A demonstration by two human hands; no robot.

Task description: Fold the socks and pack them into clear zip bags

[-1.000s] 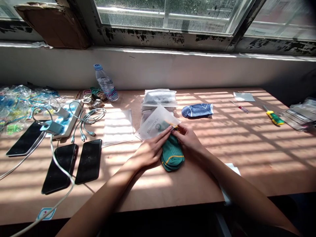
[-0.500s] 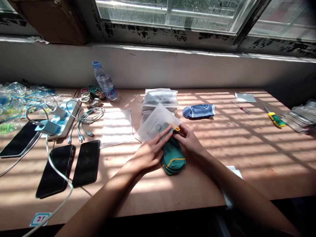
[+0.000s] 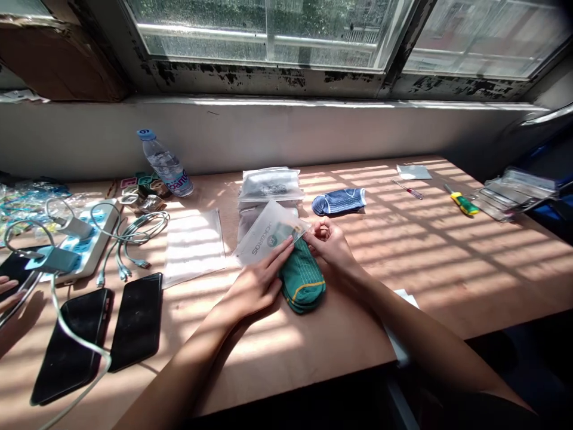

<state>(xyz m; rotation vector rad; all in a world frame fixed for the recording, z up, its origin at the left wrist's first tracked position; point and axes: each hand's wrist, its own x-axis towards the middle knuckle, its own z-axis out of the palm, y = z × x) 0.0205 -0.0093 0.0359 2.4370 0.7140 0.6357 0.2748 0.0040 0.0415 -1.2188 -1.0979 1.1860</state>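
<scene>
A pair of green socks (image 3: 302, 280) with yellow trim lies on the table, its upper end inside the mouth of a frosted plastic bag (image 3: 262, 236) with printed lettering. My left hand (image 3: 256, 280) holds the socks from the left, its long fingers laid over them and the bag's edge; its thumb is partly hidden. With thumb and forefinger, my right hand (image 3: 330, 243) pinches the bag's right corner by the mouth. Behind the bag is a stack of packed frosted bags (image 3: 271, 184). Blue socks (image 3: 339, 202) lie to the right of the stack.
Left of my hands lie a flat frosted bag (image 3: 194, 245), phones (image 3: 136, 319), cables and a power strip (image 3: 96, 239). A water bottle (image 3: 168, 167) stands behind. Another person's hand (image 3: 9, 292) is at the left edge. Screwdrivers (image 3: 463, 203) lie at the right.
The view has turned right. My right hand has shifted to the bag's corner, and the yellow-trimmed sock end now shows through the bag. Another person's hand has come in at left.
</scene>
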